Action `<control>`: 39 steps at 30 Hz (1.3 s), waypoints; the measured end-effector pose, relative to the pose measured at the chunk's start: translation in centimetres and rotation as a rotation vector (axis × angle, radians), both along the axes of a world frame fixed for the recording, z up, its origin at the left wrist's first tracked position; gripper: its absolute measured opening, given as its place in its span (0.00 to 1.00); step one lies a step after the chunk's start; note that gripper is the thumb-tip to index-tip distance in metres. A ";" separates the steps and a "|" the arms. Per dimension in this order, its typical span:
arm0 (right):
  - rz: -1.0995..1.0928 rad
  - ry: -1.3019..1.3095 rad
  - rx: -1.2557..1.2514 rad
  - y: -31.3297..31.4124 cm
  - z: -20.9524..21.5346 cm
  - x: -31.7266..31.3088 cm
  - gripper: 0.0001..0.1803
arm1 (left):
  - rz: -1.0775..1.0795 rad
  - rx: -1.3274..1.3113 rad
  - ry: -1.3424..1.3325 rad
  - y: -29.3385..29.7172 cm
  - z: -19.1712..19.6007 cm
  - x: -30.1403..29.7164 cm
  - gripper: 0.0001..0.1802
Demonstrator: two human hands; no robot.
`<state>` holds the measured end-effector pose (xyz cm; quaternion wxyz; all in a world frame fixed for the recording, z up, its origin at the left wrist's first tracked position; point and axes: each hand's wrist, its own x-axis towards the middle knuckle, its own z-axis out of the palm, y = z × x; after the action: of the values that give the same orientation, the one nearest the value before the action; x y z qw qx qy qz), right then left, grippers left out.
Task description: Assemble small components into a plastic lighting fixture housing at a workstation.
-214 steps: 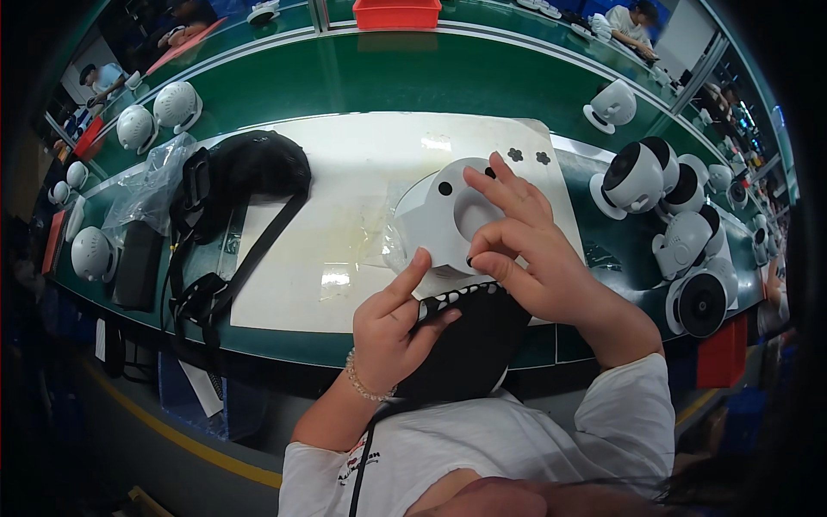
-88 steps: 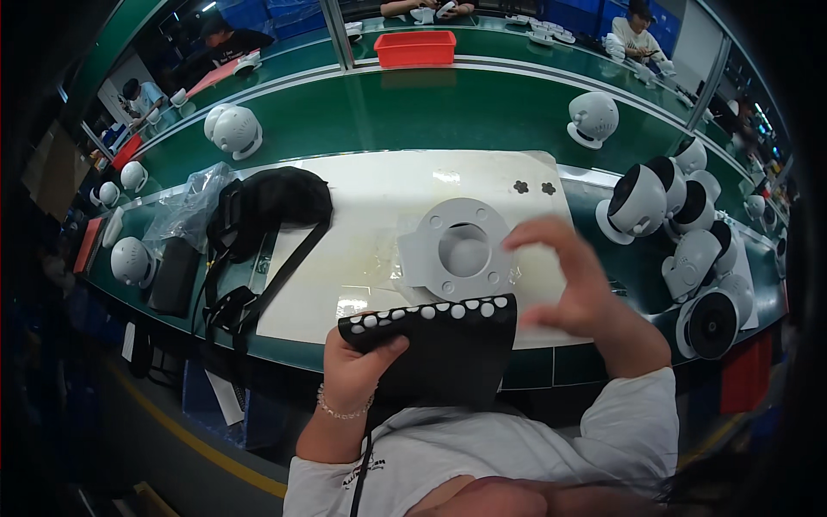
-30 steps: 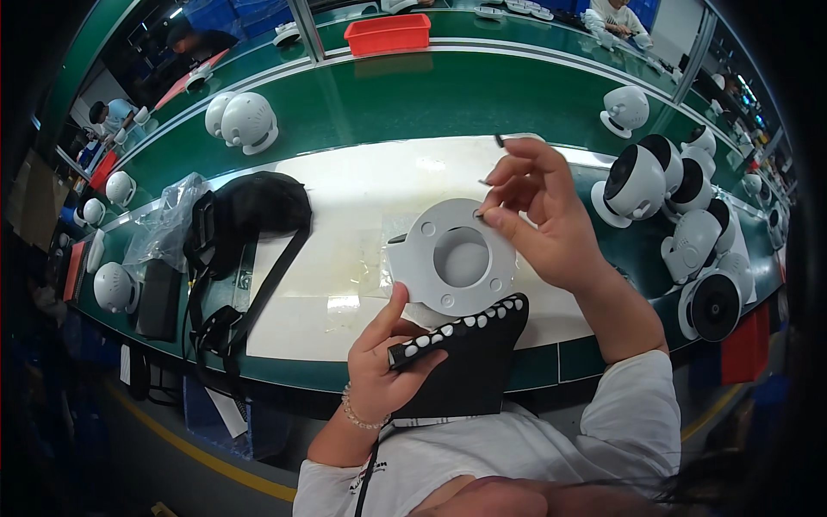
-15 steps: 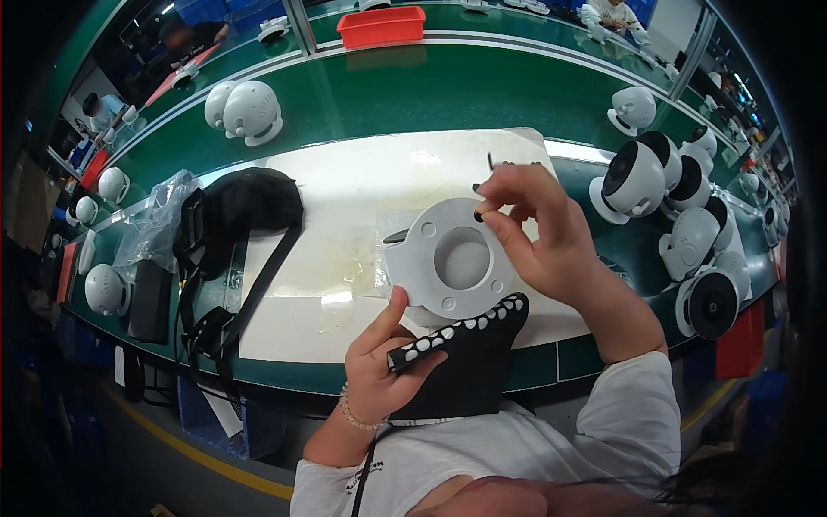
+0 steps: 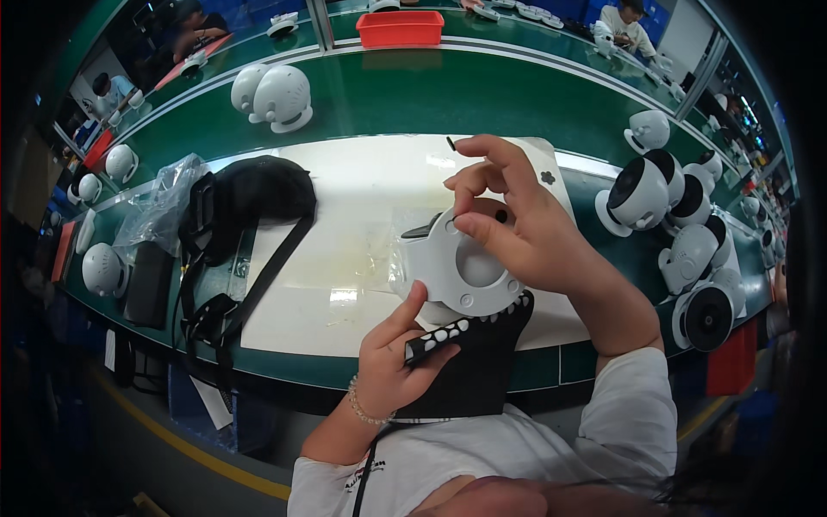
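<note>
My left hand (image 5: 392, 366) grips a round white plastic base (image 5: 438, 274) by its lower left edge, thumb on top. Its fingers also hold a black sheet (image 5: 461, 379) whose folded edge carries rows of white dots. The base has a wide round hollow and small round recesses near its rim. A small black round pad (image 5: 501, 215) sits at its upper right. My right hand (image 5: 538, 228) is closed over the upper left rim, thumb at a recess, pinching a small dark pad (image 5: 455, 218), partly hidden. Another dark piece (image 5: 450, 144) clings to its raised index fingertip.
A white mat (image 5: 345, 267) covers the green bench. On the left lie a black strapped bag (image 5: 263, 194) and clear plastic wrap (image 5: 159, 211). White camera units (image 5: 637, 194) crowd the right; two more (image 5: 284, 96) stand behind. A red tray (image 5: 401, 30) lies far back, with people working beyond.
My right hand has shifted from the base's upper right recess to its upper left one. A black pad now shows at the upper right. My left hand still holds the base and sheet.
</note>
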<state>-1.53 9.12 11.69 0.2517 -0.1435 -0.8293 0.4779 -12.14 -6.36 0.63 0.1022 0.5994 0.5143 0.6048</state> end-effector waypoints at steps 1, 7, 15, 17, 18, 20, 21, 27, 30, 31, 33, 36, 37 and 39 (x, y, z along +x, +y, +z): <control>0.013 -0.016 0.026 0.2 0.0 -0.1 0.30 | -0.008 0.012 0.004 0.1 0.0 0.0 0.10; 0.026 -0.031 0.111 0.4 -0.4 -0.1 0.28 | -0.014 0.011 0.006 0.1 -0.1 -0.1 0.12; -0.011 -0.087 0.715 -0.5 -0.1 1.5 0.26 | -0.033 0.012 -0.047 0.1 -0.1 0.0 0.16; 0.010 -0.104 0.825 -0.8 0.0 2.0 0.26 | -0.035 0.018 -0.024 0.1 -0.3 -0.1 0.14; -0.023 -0.083 0.776 -1.1 -0.1 2.2 0.25 | -0.036 0.018 -0.024 0.0 -0.3 -0.2 0.14; -0.052 -0.012 0.617 -0.9 -1.1 3.1 0.16 | -0.068 -0.025 -0.054 -0.1 -0.4 -0.1 0.10; -0.054 -0.015 0.617 -0.9 -1.4 3.3 0.16 | -0.071 -0.024 -0.055 0.0 -0.4 -0.1 0.10; -0.027 -0.152 0.467 -2.9 -2.0 3.5 0.04 | -0.092 -0.037 -0.071 -0.1 -0.4 -0.3 0.09; 0.002 -0.210 0.527 -2.7 -2.2 3.6 0.05 | -0.095 -0.006 -0.081 0.1 -0.6 -0.3 0.13; 0.000 -0.213 0.525 -2.8 -2.4 3.6 0.05 | -0.102 0.011 -0.086 0.2 -0.5 -0.2 0.12; -0.053 -0.145 0.544 -3.1 -2.7 3.6 0.05 | -0.112 0.025 -0.092 0.2 -0.6 -0.2 0.12; -0.147 -0.135 0.906 -3.7 -3.1 4.2 0.06 | -0.118 0.019 -0.103 0.3 -0.6 -0.1 0.12; -0.145 -0.135 0.904 -3.7 -3.1 4.5 0.06 | -0.109 0.020 -0.112 0.2 -0.7 -0.1 0.11; -0.132 -0.118 1.127 -3.7 -3.0 5.1 0.10 | -0.100 0.020 -0.121 0.1 -0.8 0.0 0.11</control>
<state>3.58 5.40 8.68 0.2719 -0.0649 -0.9580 -0.0636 -12.17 -6.22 -0.13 0.1575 0.5877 0.4705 0.6391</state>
